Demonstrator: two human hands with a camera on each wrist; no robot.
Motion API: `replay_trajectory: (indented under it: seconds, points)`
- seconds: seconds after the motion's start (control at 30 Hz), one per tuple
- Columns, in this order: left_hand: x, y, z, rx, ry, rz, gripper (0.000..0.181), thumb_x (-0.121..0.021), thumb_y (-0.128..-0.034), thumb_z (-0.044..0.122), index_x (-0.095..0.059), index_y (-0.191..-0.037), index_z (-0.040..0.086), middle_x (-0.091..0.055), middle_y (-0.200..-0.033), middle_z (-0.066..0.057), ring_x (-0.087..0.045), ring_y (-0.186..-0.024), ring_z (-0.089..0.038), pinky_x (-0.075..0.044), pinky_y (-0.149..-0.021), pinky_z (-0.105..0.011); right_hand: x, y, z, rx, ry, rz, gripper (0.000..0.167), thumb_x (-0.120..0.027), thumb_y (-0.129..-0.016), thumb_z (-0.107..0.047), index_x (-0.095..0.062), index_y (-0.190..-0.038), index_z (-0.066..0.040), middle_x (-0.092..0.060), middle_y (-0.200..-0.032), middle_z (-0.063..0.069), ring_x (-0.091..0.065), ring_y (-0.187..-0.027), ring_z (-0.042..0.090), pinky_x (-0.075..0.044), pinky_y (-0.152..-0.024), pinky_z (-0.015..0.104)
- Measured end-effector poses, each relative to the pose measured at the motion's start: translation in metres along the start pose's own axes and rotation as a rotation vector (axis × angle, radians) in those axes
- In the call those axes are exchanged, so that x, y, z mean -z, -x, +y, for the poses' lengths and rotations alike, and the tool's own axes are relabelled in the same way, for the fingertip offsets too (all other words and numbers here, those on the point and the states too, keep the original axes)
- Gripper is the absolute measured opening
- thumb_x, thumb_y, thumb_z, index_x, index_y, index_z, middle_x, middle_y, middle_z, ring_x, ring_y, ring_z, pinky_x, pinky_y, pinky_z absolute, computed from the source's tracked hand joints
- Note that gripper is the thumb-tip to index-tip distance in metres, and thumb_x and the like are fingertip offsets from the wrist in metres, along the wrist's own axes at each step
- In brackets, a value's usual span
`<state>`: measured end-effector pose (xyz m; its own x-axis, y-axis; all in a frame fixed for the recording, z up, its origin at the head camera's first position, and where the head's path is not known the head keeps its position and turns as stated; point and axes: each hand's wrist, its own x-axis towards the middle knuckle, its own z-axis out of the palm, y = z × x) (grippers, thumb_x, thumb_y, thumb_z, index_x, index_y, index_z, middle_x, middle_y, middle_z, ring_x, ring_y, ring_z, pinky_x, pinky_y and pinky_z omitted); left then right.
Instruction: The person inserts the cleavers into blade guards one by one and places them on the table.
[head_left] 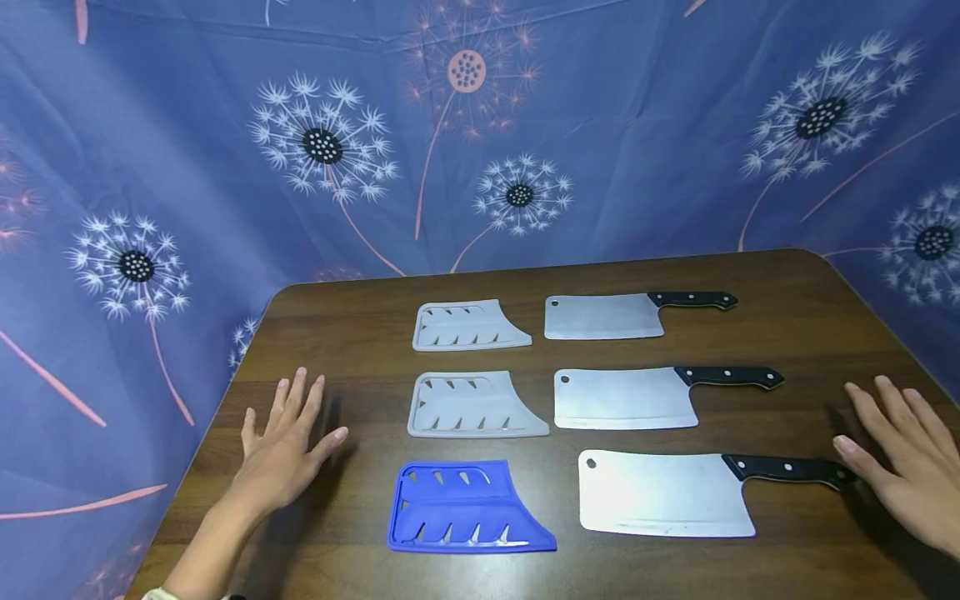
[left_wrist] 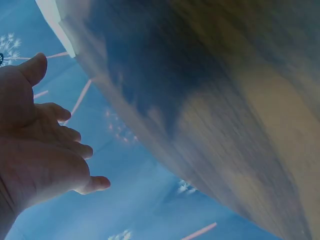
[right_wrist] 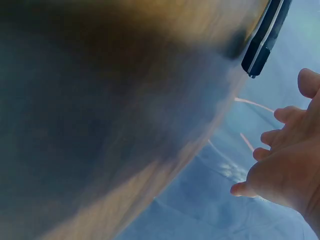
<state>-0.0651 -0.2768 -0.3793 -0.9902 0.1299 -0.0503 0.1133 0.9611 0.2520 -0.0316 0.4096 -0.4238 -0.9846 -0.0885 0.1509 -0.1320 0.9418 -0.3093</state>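
Three cleavers lie in a column, blades left and black handles right: a far cleaver, a middle cleaver and a larger front cleaver. Left of each lies a slotted blade guard: a pale far guard, a pale middle guard and a blue front guard. My left hand, fingers spread, is at the table's left side, apart from the guards. At the right my right hand spreads its fingers, its thumb close to the front cleaver's handle; the right wrist view shows a black handle near that hand. Neither hand holds anything.
All the pieces lie flat on a dark brown wooden table with rounded far corners. Behind and beside it hangs a blue cloth printed with dandelions. The table's edge also crosses both wrist views.
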Motion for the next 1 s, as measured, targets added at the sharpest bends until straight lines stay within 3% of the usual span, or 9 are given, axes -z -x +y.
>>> replay_trajectory:
  seconds: [0.23, 0.47, 1.0]
  points:
    - [-0.003, -0.018, 0.015, -0.029, 0.029, -0.012, 0.081, -0.042, -0.0965, 0.055, -0.001, -0.156, 0.018, 0.014, -0.16, -0.004, 0.012, -0.146, -0.03, 0.008, -0.103, -0.07, 0.006, -0.013, -0.014, -0.055, 0.058, -0.059, 0.078, -0.045, -0.1, -0.039, 0.007, -0.154, -0.02, 0.026, -0.155, 0.002, 0.03, -0.14, 0.027, 0.029, -0.094, 0.064]
    - [-0.007, -0.04, 0.029, -0.076, 0.05, -0.029, 0.08, -0.043, -0.0964, 0.055, -0.003, -0.156, 0.019, 0.013, -0.16, -0.003, 0.01, -0.146, -0.027, 0.003, -0.105, -0.069, 0.003, -0.024, -0.021, -0.059, 0.097, -0.073, 0.077, -0.042, -0.1, -0.043, 0.008, -0.154, -0.019, 0.027, -0.155, 0.004, 0.029, -0.14, 0.03, 0.028, -0.095, 0.066]
    - [-0.017, -0.09, 0.053, -0.193, 0.211, -0.046, 0.082, -0.051, -0.095, 0.05, -0.005, -0.156, 0.021, 0.006, -0.161, -0.001, -0.004, -0.147, -0.031, -0.004, -0.107, -0.06, -0.003, -0.068, -0.038, 0.041, 0.062, -0.052, 0.079, -0.049, -0.098, -0.042, -0.001, -0.156, -0.017, 0.009, -0.159, 0.018, 0.016, -0.142, 0.043, 0.022, -0.098, 0.069]
